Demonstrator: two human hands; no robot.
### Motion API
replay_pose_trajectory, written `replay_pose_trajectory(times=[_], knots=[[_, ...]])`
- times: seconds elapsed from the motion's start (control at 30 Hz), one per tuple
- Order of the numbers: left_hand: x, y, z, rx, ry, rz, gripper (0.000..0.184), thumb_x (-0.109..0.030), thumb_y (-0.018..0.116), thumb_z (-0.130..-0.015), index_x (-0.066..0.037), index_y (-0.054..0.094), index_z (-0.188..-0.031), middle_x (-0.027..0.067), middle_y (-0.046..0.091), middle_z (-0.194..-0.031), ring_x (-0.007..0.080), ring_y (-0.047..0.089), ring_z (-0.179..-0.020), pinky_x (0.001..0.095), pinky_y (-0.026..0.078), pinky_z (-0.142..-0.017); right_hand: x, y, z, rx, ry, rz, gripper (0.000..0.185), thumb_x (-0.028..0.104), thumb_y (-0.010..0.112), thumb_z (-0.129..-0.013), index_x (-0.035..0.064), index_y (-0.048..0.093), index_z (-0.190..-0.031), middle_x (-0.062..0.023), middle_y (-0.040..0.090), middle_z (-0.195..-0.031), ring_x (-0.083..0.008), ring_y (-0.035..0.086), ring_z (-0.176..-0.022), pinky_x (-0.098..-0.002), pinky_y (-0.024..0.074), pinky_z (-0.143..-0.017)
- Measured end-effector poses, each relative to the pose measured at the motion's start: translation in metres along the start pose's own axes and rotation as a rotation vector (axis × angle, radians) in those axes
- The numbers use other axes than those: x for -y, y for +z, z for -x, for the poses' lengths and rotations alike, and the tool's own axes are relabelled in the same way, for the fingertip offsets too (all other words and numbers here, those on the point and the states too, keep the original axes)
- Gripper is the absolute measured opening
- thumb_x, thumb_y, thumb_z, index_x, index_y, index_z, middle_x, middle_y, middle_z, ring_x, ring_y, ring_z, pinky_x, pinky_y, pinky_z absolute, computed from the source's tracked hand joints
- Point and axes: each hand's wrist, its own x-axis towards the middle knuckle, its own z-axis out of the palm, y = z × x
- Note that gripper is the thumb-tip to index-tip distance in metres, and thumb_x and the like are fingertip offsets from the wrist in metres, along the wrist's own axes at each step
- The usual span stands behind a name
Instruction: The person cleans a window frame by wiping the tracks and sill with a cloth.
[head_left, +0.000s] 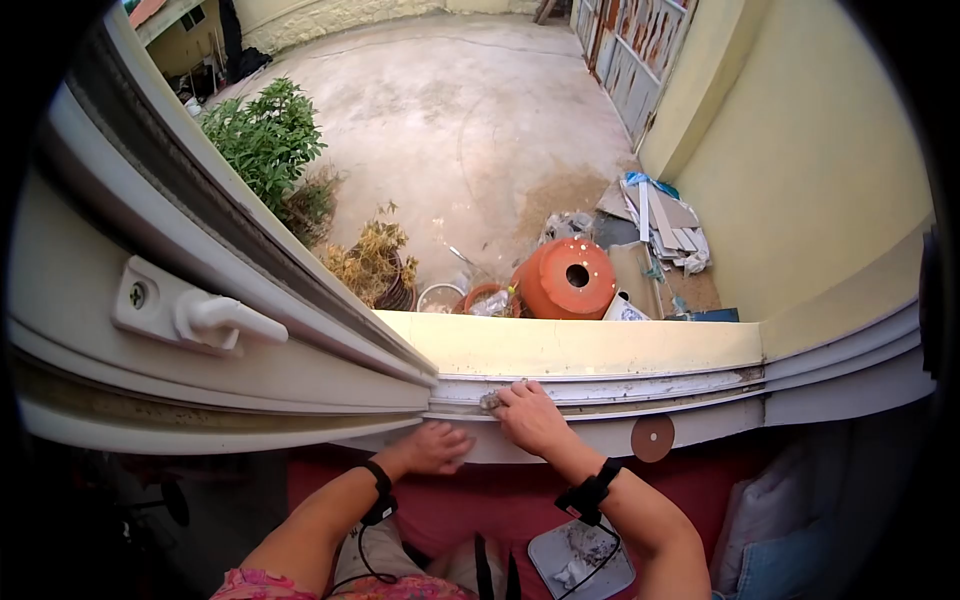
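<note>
My right hand (532, 418) reaches over the window track (640, 387), fingers closed on a small greyish crumpled wad (490, 401) that looks like dirty tissue or cloth. The wad touches the track close to the edge of the white window sash (300, 375). Just below the sash, my left hand (437, 447) hovers near the inner sill, slightly blurred. Its fingers are loosely extended and nothing shows in them. Dirt marks the track's right part. Black bands with cables circle both wrists.
A white tray (545, 548) with dirty crumpled pieces lies by my legs. A brown disc (653, 438) sits on the inner sill. The sash carries a white handle (225, 318). Outside stand an orange pot (566, 280), plants (262, 140) and stacked boards (668, 220).
</note>
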Motion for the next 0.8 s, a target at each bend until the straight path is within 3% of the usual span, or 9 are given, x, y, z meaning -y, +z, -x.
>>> replay_pose_trajectory(times=[0.17, 0.23, 0.37, 0.43, 0.57, 0.63, 0.7, 0.8], knots=[[-0.002, 0.004, 0.004, 0.03, -0.021, -0.024, 0.048, -0.036, 0.064, -0.069, -0.013, 0.056, -0.11, 0.004, 0.052, -0.103, 0.0192, 0.05, -0.079, 0.0311, 0.044, -0.07, 0.013, 0.008, -0.022, -0.184, -0.119, -0.134, 0.015, 0.015, 0.051, -0.075, 0.0133, 0.066, -0.079, -0.0022, 0.053, -0.089, -0.0181, 0.049, -0.092, -0.0319, 0.0368, -0.081], [0.004, 0.009, 0.004, -0.029, 0.028, 0.051, 0.047, -0.036, 0.063, -0.07, -0.012, 0.056, -0.11, 0.0074, 0.053, -0.108, 0.0248, 0.053, -0.094, 0.0362, 0.043, -0.083, 0.026, 0.019, -0.043, -0.212, -0.152, -0.155, 0.015, 0.015, 0.052, -0.074, 0.0131, 0.065, -0.078, -0.0022, 0.053, -0.089, -0.0181, 0.049, -0.092, -0.0315, 0.037, -0.08], [0.004, 0.01, 0.004, -0.033, 0.013, 0.144, 0.046, -0.033, 0.064, -0.069, -0.011, 0.056, -0.109, 0.0115, 0.054, -0.111, 0.0309, 0.05, -0.107, 0.0408, 0.039, -0.093, 0.054, 0.035, -0.067, -0.146, -0.139, -0.101, 0.014, 0.016, 0.052, -0.074, 0.0116, 0.065, -0.078, -0.0019, 0.053, -0.091, -0.018, 0.048, -0.093, -0.0311, 0.0375, -0.077], [0.0, -0.002, -0.008, 0.219, -0.063, 0.177, 0.045, -0.031, 0.064, -0.069, -0.011, 0.057, -0.109, 0.0129, 0.054, -0.113, 0.033, 0.049, -0.109, 0.0419, 0.037, -0.096, 0.059, 0.038, -0.063, -0.086, -0.081, -0.071, 0.014, 0.016, 0.052, -0.074, 0.0113, 0.065, -0.077, -0.0018, 0.053, -0.092, -0.018, 0.048, -0.094, -0.0313, 0.0376, -0.076], [0.003, 0.003, -0.002, 0.15, -0.043, 0.133, 0.047, -0.033, 0.064, -0.069, -0.01, 0.056, -0.11, 0.0116, 0.053, -0.115, 0.0302, 0.05, -0.107, 0.0394, 0.04, -0.091, 0.052, 0.039, -0.052, -0.156, -0.046, -0.036, 0.015, 0.016, 0.051, -0.076, 0.011, 0.065, -0.077, -0.0017, 0.053, -0.096, -0.0181, 0.048, -0.094, -0.0319, 0.0375, -0.076], [0.005, 0.007, 0.006, 0.021, 0.015, 0.08, 0.05, -0.036, 0.064, -0.069, -0.012, 0.055, -0.112, 0.0077, 0.052, -0.11, 0.0238, 0.053, -0.094, 0.0347, 0.044, -0.081, 0.043, 0.035, -0.041, -0.161, -0.039, -0.042, 0.015, 0.016, 0.051, -0.077, 0.0111, 0.065, -0.078, -0.0017, 0.054, -0.098, -0.0181, 0.048, -0.094, -0.0322, 0.0375, -0.076], [0.002, 0.009, 0.009, 0.037, -0.003, 0.04, 0.051, -0.037, 0.065, -0.068, -0.012, 0.055, -0.112, 0.0059, 0.052, -0.106, 0.0211, 0.052, -0.087, 0.0327, 0.044, -0.075, 0.031, 0.027, -0.025, -0.158, -0.031, 0.016, 0.016, 0.016, 0.051, -0.074, 0.0118, 0.063, -0.085, -0.0011, 0.052, -0.095, -0.0183, 0.049, -0.089, -0.0315, 0.0383, -0.074], [0.0, 0.006, 0.005, 0.02, -0.014, 0.007, 0.051, -0.037, 0.065, -0.068, -0.014, 0.055, -0.113, 0.0033, 0.051, -0.101, 0.0177, 0.049, -0.077, 0.03, 0.043, -0.069, 0.013, 0.015, -0.002, -0.114, 0.012, 0.054, 0.016, 0.016, 0.051, -0.076, 0.0111, 0.065, -0.083, -0.0006, 0.054, -0.094, -0.0176, 0.049, -0.092, -0.0325, 0.038, -0.078]])
